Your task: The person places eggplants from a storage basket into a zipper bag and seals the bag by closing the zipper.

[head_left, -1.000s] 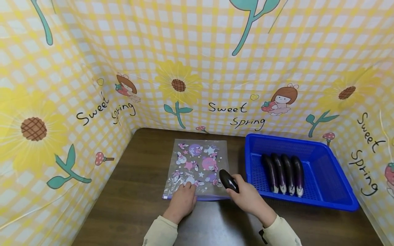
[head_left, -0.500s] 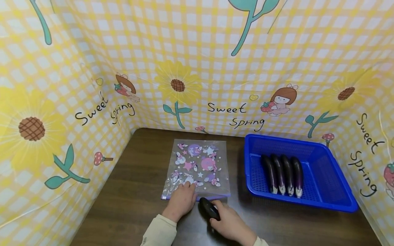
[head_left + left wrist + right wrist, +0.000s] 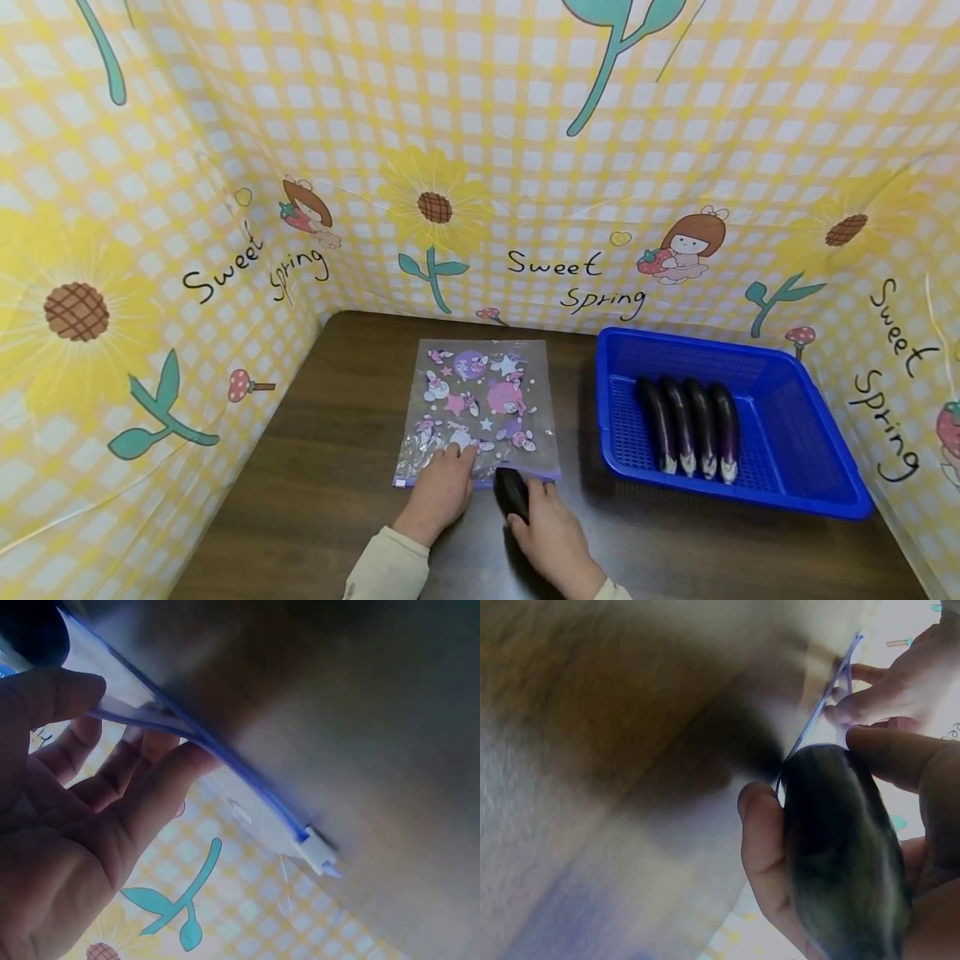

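Observation:
A clear zip bag (image 3: 486,408) with pink and purple cartoon prints lies flat, its purple-edged mouth toward me. My left hand (image 3: 435,496) holds that mouth left of its middle. In the left wrist view the upper purple lip (image 3: 139,720) is raised apart from the lower one, and a white slider (image 3: 319,851) sits at the corner. My right hand (image 3: 555,537) grips a dark eggplant (image 3: 511,492), thumb on one side and fingers on the other. Its rounded end points at the bag's mouth, right beside the lips in the right wrist view; the rear end is hidden by my hand.
A blue plastic basket (image 3: 750,496) stands on the right with several eggplants (image 3: 681,425) side by side in it. The brown wooden table (image 3: 300,467) is bounded at the back and sides by yellow checked cloth (image 3: 487,183).
My right hand has carried the eggplant from over the bag's right side down toward me and left, then slightly forward to the bag's mouth. My left hand has stayed on the bag.

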A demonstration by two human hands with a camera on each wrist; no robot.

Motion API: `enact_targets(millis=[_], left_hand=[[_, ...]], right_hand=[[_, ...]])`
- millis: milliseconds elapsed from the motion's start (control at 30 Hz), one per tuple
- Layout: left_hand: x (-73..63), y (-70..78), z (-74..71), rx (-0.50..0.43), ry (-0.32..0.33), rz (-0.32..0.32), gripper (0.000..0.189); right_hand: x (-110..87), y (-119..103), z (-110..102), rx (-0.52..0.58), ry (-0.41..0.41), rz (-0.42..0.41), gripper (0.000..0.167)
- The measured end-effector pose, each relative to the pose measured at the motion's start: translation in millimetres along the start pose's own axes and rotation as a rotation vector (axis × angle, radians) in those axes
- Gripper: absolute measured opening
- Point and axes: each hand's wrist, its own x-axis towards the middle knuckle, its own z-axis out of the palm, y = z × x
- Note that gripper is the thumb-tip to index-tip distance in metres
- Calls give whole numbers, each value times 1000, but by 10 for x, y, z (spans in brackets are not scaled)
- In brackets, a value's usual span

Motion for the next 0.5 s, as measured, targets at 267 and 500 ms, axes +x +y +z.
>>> enact_targets(millis=[267,500], left_hand=[[-7,34,8,-21,91,0,34],[-10,63,48,26,85,-9,42]], right_hand=[[39,25,21,-149,196,69,47],[91,46,84,-246,244,57,54]])
